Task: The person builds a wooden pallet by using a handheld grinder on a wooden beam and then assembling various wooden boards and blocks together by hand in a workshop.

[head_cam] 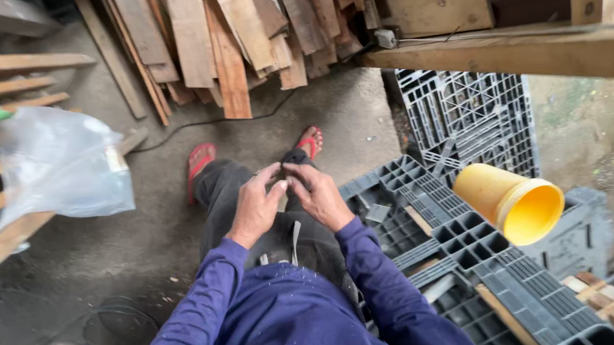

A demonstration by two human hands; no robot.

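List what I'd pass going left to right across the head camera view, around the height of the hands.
Clear plastic bag → left hand → right hand → grey plastic pallets → yellow cup, lying tilted with its open mouth toward the camera.

head view: we look steeply down from our own head, facing forward | near: our blue-sleeved chest fills the bottom edge | landmark: grey plastic pallet point(475, 254) to the right, plank pile point(246, 27) beyond it at top | no second view
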